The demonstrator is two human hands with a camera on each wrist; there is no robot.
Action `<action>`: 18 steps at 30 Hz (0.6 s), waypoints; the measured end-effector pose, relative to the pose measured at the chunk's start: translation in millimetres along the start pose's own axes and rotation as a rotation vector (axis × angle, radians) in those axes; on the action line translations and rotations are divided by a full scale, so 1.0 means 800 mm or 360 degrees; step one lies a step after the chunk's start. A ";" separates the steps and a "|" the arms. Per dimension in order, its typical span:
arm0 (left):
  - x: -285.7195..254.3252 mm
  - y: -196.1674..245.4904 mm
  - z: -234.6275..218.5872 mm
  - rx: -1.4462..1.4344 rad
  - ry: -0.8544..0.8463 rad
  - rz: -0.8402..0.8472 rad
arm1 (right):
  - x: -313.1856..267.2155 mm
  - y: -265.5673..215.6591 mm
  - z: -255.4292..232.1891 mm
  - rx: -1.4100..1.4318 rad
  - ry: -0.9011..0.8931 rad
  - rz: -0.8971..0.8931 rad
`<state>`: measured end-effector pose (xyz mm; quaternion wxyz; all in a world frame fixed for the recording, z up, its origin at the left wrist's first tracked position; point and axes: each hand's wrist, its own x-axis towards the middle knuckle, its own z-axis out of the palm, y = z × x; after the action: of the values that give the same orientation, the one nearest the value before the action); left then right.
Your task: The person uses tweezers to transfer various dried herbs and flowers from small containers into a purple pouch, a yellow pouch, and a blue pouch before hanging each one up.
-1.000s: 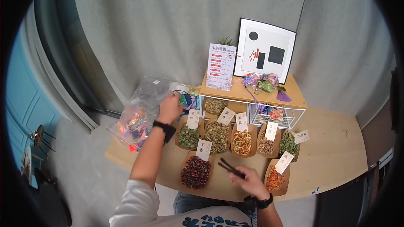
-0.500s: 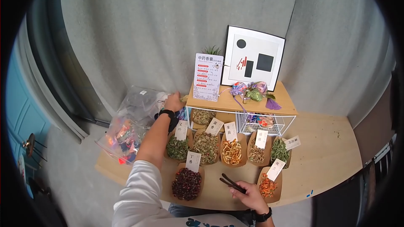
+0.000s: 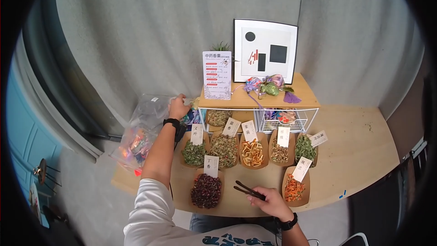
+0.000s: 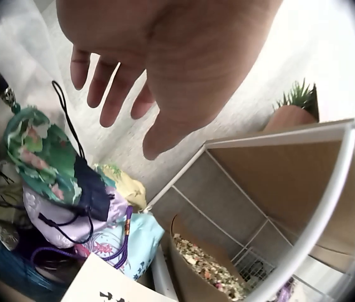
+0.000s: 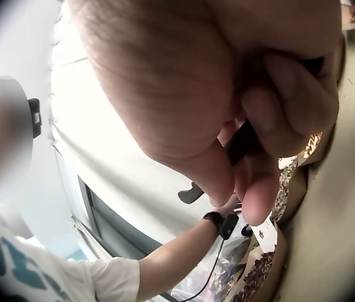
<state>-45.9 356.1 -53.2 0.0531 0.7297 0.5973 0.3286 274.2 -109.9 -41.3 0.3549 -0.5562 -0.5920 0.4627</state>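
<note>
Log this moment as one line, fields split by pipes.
left grip: holds nothing, near fabric pouches | right grip: holds dark tongs, tips apart | orange-herb tray: beside right grip

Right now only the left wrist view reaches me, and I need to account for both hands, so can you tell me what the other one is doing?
Observer: The right hand has a pair of dark tongs in its grip.
Operator: Which tray is it closest to?
Observer: The tray of orange shreds, just to the right of that hand.
Operator: My view shows the white-framed shelf from the side. What lies on top of it?
Observer: Several cloth pouches, one with a purple tassel, in front of a framed picture.
</note>
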 end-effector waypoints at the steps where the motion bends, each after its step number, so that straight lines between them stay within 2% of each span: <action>1: 0.006 -0.002 0.018 0.0052 -0.0029 -0.0092 | -0.006 -0.001 0.000 0.0074 0.0035 0.0018; 2: 0.012 0.005 0.028 0.0103 -0.0055 -0.0183 | -0.012 -0.001 -0.001 0.0145 0.0072 0.0031; 6: 0.026 0.010 0.064 0.0312 -0.0120 -0.0099 | -0.038 0.018 0.003 0.0178 0.0274 0.0205; 9: 0.044 -0.012 0.075 0.0057 -0.0023 -0.0209 | -0.044 0.027 0.001 0.0224 0.0254 0.0271; 10: 0.036 0.001 0.061 -0.0003 0.0244 -0.0198 | -0.041 0.031 0.002 0.0229 0.0234 0.0277; 11: 0.031 0.002 0.038 0.0013 0.0242 -0.0215 | -0.036 0.035 0.002 0.0258 0.0249 0.0243; 13: 0.021 0.000 0.000 -0.0611 0.0521 -0.0144 | -0.028 0.033 0.003 0.0294 0.0233 0.0212; 14: 0.012 -0.006 -0.018 -0.0832 0.0576 -0.0099 | -0.021 0.028 0.005 0.0346 0.0251 0.0161; 15: -0.005 -0.013 -0.036 -0.0800 0.0587 -0.0110 | -0.014 0.024 0.008 0.0401 0.0271 0.0107; 17: -0.081 0.031 -0.113 -0.1450 0.0627 0.0008 | -0.005 0.023 0.014 0.0392 0.0265 0.0069; 18: -0.128 0.069 -0.156 -0.1564 0.0530 -0.0066 | 0.001 0.021 0.016 0.0435 0.0247 0.0062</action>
<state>-74.9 208.3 27.0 0.3002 0.5445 0.3872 0.6808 267.5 -111.7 -61.1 0.4630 -0.5483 -0.4834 0.5013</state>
